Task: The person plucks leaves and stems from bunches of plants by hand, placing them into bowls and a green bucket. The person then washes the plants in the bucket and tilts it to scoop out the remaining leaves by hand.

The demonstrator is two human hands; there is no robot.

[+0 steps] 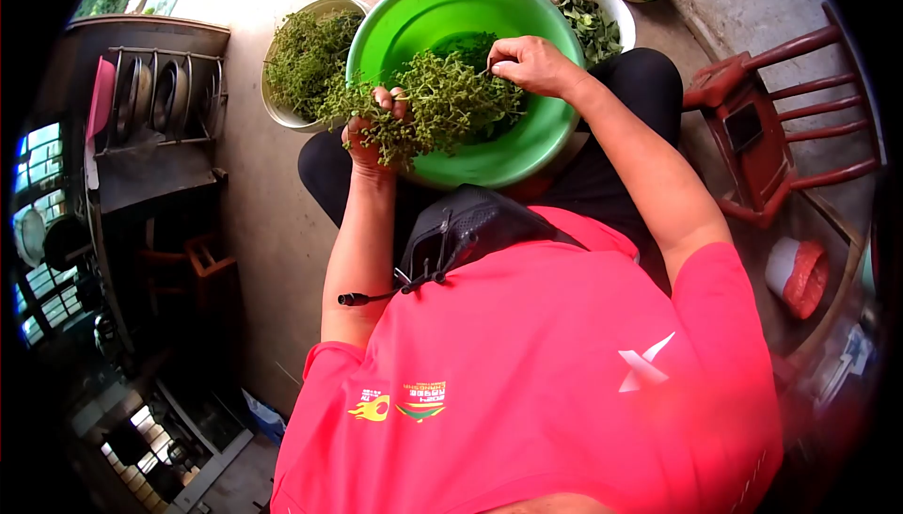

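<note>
Some knobbly green sprigs [451,95] fill the left hand [368,145], fingers curled, over a green tub [461,17]. I can't see what the right hand [534,66] pinches.

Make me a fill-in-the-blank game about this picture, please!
1. The big plastic basin between the person's legs is coloured ____.
2. The hand gripping the bunch of green sprigs from below is the person's ____ one.
3. In the picture, the wooden chair is on the ____ side.
4. A dark rectangular object lies on that chair's ____.

Missing words: green; left; right; seat.
</note>
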